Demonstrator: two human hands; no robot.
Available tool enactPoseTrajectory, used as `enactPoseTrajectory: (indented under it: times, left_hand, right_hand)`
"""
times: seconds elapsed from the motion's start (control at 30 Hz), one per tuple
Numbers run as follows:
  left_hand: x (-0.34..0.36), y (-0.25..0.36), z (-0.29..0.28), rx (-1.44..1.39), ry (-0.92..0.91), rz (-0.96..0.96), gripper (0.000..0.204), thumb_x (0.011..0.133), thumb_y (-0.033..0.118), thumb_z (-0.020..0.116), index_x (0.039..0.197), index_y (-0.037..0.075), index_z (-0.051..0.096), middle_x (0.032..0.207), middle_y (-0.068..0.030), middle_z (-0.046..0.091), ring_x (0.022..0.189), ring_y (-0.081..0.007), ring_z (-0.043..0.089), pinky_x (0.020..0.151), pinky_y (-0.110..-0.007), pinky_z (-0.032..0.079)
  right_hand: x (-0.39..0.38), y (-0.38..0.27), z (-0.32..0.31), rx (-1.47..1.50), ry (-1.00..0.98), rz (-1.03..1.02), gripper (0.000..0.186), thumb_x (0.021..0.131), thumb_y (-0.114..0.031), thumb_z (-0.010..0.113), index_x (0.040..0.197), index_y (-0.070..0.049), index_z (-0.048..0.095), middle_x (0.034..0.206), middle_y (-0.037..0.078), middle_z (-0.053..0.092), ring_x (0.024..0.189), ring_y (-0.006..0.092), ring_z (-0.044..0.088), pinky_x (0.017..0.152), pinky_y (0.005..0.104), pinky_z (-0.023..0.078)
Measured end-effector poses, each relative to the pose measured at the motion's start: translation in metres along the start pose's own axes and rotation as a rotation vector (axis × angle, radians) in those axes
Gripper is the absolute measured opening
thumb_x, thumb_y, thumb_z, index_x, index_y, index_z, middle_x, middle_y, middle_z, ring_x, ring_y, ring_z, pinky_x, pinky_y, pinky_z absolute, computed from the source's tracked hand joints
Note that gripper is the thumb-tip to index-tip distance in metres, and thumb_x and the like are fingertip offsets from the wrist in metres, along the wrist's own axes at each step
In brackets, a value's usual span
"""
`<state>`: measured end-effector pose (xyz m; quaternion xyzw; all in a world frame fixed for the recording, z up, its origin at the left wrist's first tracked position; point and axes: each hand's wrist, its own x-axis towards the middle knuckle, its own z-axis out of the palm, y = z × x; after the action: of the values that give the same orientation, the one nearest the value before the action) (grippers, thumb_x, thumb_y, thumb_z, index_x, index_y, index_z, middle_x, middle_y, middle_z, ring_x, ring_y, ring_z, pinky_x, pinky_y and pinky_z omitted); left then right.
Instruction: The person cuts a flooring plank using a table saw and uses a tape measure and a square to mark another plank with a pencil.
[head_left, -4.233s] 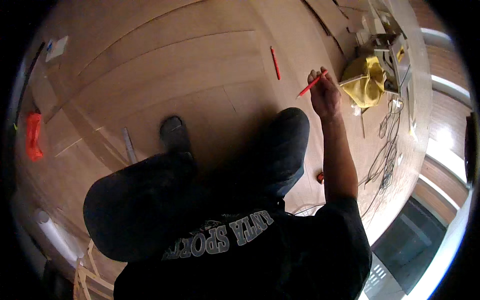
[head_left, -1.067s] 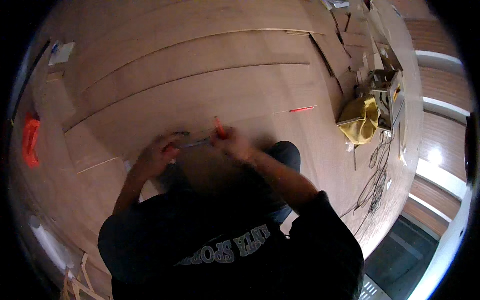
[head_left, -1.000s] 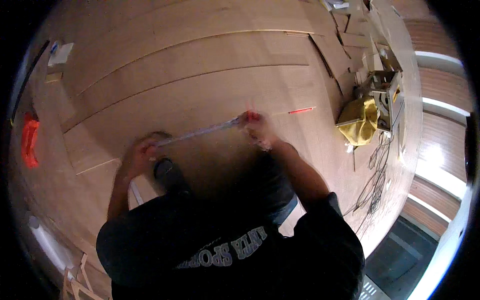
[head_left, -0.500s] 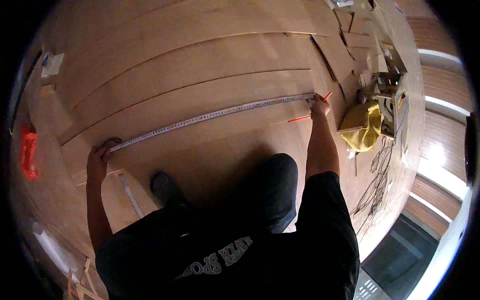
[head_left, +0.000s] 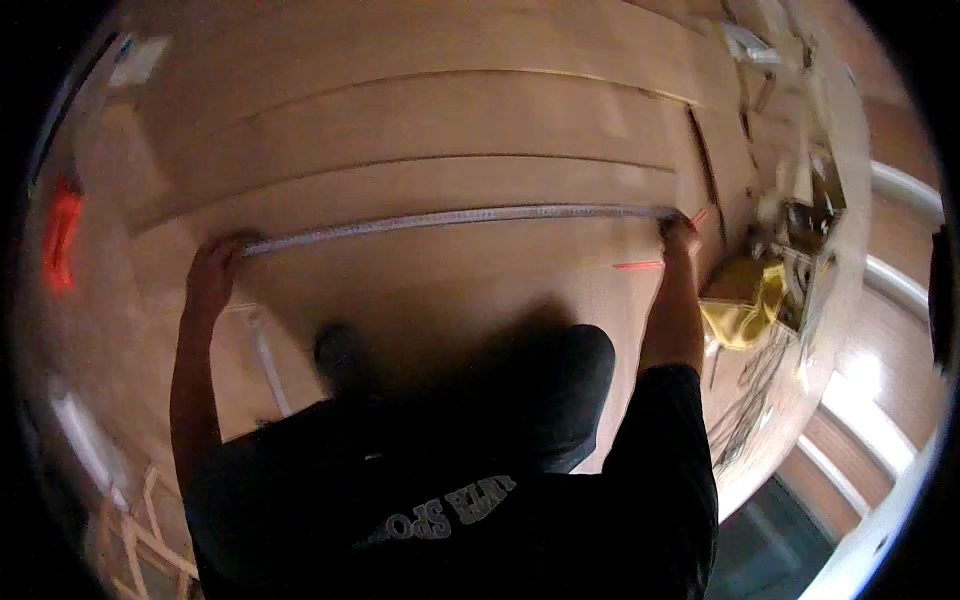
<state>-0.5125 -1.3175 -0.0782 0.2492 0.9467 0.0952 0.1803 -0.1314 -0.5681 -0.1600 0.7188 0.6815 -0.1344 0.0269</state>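
Observation:
Both my hands are on a pale tape measure [head_left: 450, 216] stretched across the brown boards [head_left: 420, 125]. My left hand [head_left: 210, 275] is closed at its left end, on the dark, blurred case [head_left: 242, 240]. My right hand [head_left: 681, 233] is closed at the other end, with a red pencil [head_left: 700, 219] sticking out of the grip. A second red pencil [head_left: 632, 266] lies on the board just left of my right wrist. A straight silver ruler [head_left: 268, 362] lies below my left hand, near my dark foot [head_left: 340, 348]. The picture is blurred.
An orange-red object [head_left: 62, 232] lies at the far left, above a white roll [head_left: 82, 440]. Light wooden frames [head_left: 145, 530] sit lower left. At the right are a metal machine with a yellow bag [head_left: 742, 310], tangled cables [head_left: 745, 400], board offcuts and a striped stepped surface [head_left: 895, 330].
Over the last second my hands have moved apart, drawing out the tape. Since half a second ago the view has turned, so the tape now crosses the picture more level.

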Motion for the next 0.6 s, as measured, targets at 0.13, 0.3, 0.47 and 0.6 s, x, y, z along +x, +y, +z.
enactPoseTrajectory:
  times: [0.13,0.3,0.47,0.6]
  left_hand:
    - [0.005,-0.047,0.012,0.140,0.013,0.247,0.024,0.087,0.022,0.060,0.108,0.013,0.066,0.116,-0.0078,0.062,0.109,-0.0306,0.056,0.095,-0.041,0.046]
    - [0.015,-0.017,0.022,0.127,0.063,0.101,0.022,0.088,0.024,0.056,0.107,0.019,0.065,0.111,-0.0068,0.061,0.104,-0.0320,0.057,0.093,-0.044,0.048]
    - [0.015,-0.001,0.022,0.175,0.093,-0.001,0.013,0.083,0.022,0.064,0.094,0.014,0.065,0.105,-0.0084,0.060,0.104,-0.0297,0.058,0.091,-0.043,0.049]
    - [0.020,-0.022,0.031,0.292,0.122,0.127,0.022,0.085,0.026,0.057,0.103,0.017,0.066,0.108,-0.0080,0.061,0.103,-0.0315,0.060,0.085,-0.045,0.053]
  right_hand:
    - [-0.007,0.041,0.010,0.105,0.005,-0.270,0.042,0.094,-0.033,0.047,0.120,-0.002,0.061,0.093,0.010,0.064,0.068,0.0180,0.055,0.057,0.0334,0.047]
    - [-0.107,-0.010,0.005,0.868,-0.290,-0.192,0.046,0.097,-0.037,0.040,0.116,-0.001,0.063,0.085,0.007,0.061,0.056,0.0138,0.049,0.050,0.0287,0.042]
    - [-0.280,-0.079,0.012,0.873,-0.684,-0.374,0.051,0.101,-0.041,0.034,0.109,0.000,0.063,0.083,0.007,0.059,0.068,0.0162,0.056,0.064,0.0294,0.048]
    - [-0.385,-0.128,0.046,0.815,-0.939,-0.770,0.050,0.102,-0.041,0.032,0.107,0.001,0.059,0.084,0.008,0.061,0.074,0.0157,0.058,0.069,0.0279,0.048]
